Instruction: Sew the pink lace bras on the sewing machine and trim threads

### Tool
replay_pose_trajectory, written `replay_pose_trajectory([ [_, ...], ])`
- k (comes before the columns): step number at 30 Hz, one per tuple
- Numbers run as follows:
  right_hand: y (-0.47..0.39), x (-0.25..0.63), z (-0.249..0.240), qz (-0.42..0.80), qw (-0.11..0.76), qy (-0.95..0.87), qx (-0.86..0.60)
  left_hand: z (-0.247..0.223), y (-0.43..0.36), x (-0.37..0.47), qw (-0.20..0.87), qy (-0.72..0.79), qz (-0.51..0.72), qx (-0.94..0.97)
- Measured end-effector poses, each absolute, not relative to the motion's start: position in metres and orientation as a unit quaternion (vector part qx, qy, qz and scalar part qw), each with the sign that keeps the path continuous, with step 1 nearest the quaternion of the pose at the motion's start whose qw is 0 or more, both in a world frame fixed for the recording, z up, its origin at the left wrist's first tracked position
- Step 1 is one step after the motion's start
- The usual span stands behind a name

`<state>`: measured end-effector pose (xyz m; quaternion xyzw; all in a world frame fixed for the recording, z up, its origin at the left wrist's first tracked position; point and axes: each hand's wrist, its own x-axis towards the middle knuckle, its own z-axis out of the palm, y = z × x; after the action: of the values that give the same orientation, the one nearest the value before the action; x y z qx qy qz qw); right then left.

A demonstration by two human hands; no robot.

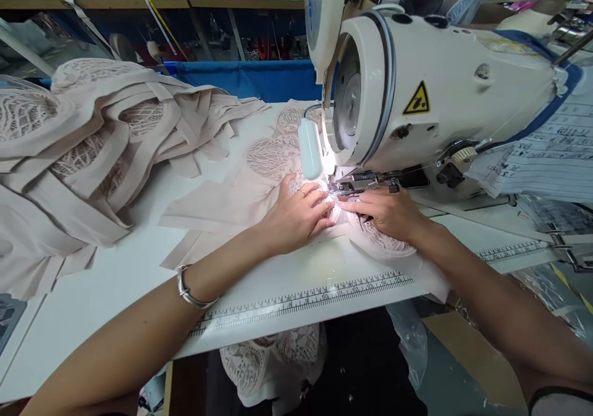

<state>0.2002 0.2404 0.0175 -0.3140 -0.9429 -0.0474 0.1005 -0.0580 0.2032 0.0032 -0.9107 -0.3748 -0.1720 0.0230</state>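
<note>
A pale pink lace garment piece (273, 158) lies under the needle area of a white sewing machine (430, 89). My left hand (299, 215) rests on it just left of the presser foot (340, 186), fingers spread and lying flat on the cloth. To the right of the foot, my right hand (389, 212) is closed on the lace cup edge, its forefinger pointing toward the needle; the fabric hangs below that hand over the table's front edge. A small lamp (310, 149) lights the spot between both hands.
A heap of beige lace pieces (111, 132) covers the table's left side. A ruler strip (296, 302) runs along the front edge. Written papers (546, 150) hang at the right. Another lace piece (278, 363) lies below the table edge, near my lap.
</note>
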Motion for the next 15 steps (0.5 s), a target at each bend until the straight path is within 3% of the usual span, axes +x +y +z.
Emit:
replay_pose_trajectory([
  [10,0.254,0.197,0.005,0.04,0.087,-0.93,-0.356,0.002,0.202,-0.056,-0.007,-0.416,-0.142,-0.898],
  [15,0.246,0.214,0.015,-0.073,0.131,-0.891,-0.429,0.01,0.236,-0.072,-0.037,-0.505,-0.199,-0.839],
])
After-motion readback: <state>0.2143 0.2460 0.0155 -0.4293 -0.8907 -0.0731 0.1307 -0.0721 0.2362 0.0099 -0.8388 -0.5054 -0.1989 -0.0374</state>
